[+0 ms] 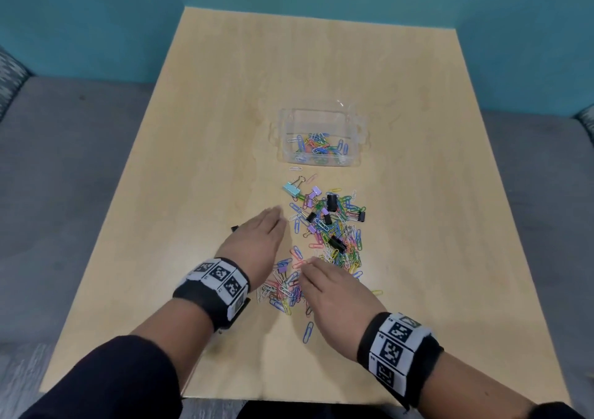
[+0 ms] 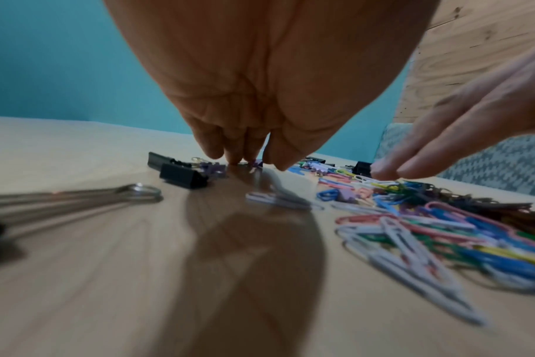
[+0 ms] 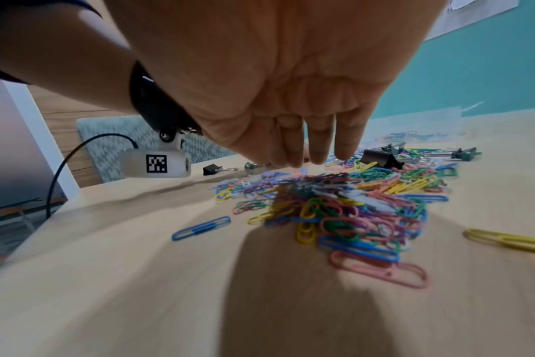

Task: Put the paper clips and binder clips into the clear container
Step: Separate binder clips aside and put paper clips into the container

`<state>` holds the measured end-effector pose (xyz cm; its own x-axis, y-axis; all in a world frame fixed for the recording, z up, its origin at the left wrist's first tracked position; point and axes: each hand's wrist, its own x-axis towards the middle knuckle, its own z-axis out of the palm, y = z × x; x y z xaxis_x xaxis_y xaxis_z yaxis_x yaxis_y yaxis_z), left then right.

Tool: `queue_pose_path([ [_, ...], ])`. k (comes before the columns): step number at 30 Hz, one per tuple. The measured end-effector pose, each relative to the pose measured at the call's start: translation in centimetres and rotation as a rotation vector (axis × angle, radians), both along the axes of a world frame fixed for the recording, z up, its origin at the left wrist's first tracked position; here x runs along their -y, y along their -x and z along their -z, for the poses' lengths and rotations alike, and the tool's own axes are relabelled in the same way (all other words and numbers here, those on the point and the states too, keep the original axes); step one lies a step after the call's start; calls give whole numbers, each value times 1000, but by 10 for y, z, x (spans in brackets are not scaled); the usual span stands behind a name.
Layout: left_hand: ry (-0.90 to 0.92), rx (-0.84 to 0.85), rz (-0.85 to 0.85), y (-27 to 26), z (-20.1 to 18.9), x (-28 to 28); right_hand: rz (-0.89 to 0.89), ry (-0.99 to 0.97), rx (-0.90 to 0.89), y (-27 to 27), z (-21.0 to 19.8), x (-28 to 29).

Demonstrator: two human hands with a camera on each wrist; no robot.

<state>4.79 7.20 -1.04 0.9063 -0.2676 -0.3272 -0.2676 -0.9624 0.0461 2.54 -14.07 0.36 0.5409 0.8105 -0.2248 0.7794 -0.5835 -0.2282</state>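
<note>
Clips everywhere, so here's where I'm at. The clear container [image 1: 318, 139] sits on the worktop [image 1: 193, 129] past the mess, away from me, and already has a layer of coloured paper clips in its bottom. Everything else is a long heap of paper clips [image 1: 334, 245] running from just in front of the container back toward me, with binder clips [image 1: 332, 201] mixed into the far half, black, purple and one light blue.

My left hand [image 1: 257, 241] is flat with fingers straight and together, holding nothing, on the left edge of the heap. The left wrist view shows its fingertips [image 2: 278, 159] down at the worktop. One black binder clip [image 1: 234, 228] peeks out on its outer side, apart from the heap. My right hand [image 1: 334, 293] is also flat and empty, fingers stretched over the near end of the pile, which lies right under and ahead of them in the right wrist view.

What matters for the next bit, I reckon: the heap's long axis points straight at the container, and the hands bracket its near end, left on one side, right at the bottom. So the right hand is closer for a grab, or both could squeeze clips together and scoop. A blue clip [image 1: 308, 332] and a yellow clip [image 1: 376, 292] lie loose beside the right hand, easy to miss.
</note>
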Motion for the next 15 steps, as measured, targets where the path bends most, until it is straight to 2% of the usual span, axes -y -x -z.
queue_pose_path([
  [5,151,19,8,45,-2,-3,-23,14,62,1,-9,-2],
  [9,251,128,-173,63,-6,-2,-52,43,49,5,-9,-6],
  [12,234,162,-134,69,-5,7,-53,52,47,8,-9,-15],
  [15,178,121,-87,76,-5,12,-28,61,40,5,-9,-19],
])
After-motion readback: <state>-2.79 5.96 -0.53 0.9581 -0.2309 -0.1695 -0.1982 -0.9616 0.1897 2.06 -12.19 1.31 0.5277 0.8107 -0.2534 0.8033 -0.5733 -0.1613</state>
